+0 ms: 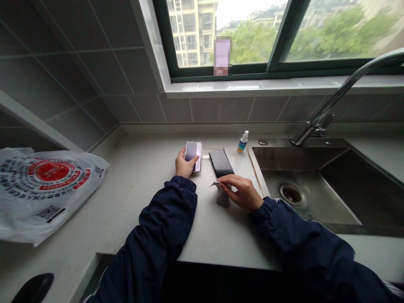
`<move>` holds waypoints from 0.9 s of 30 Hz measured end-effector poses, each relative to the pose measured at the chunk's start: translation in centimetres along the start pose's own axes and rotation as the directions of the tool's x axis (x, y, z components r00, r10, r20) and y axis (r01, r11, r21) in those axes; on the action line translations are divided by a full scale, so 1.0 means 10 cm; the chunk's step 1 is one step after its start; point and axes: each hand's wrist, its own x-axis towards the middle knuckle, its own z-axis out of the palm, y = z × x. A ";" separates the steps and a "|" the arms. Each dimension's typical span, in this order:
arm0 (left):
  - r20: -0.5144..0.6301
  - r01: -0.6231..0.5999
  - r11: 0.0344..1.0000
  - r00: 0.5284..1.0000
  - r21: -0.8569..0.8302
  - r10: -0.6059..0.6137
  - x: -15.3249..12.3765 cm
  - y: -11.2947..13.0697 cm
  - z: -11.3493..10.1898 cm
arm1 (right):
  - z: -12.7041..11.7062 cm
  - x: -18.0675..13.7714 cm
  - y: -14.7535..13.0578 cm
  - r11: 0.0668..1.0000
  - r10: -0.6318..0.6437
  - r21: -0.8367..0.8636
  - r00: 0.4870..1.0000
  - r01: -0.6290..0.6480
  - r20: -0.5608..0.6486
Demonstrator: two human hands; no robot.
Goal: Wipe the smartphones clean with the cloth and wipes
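Observation:
My left hand (184, 165) grips a phone (193, 150) with a pale, purplish screen, the thumb lying across its front. Just to the right, a black phone (221, 161) rests face up on the counter. At that phone's near end, my right hand (242, 192) pinches a small grey cloth (223, 199) that hangs down from the fingertips. Whether the cloth touches the black phone I cannot tell. A small spray bottle (243, 142) with a white cap and a blue and yellow label stands beyond my right hand, beside the sink.
The steel sink (334, 229) and its curved faucet (339, 93) lie to the right. A white plastic bag (75, 198) with red print sits at the left. A tiled wall and a window sill (240, 87) bound the counter (132, 168) behind. A dark rounded object (34, 288) shows at lower left.

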 end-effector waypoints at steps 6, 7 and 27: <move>-0.022 -0.013 0.951 1.000 0.310 0.021 0.03 0.08 -0.01 | 0.00 0.00 0.01 1.000 0.008 0.000 1.000 -0.008 0.011; -0.019 -0.015 0.940 1.000 0.340 0.023 0.03 0.10 -0.01 | 0.00 -0.01 0.01 1.000 0.008 0.000 1.000 -0.008 0.011; 0.071 -0.138 0.518 0.987 0.844 0.146 -0.15 0.38 0.19 | 0.00 0.00 0.00 1.000 0.026 0.003 0.999 -0.026 0.035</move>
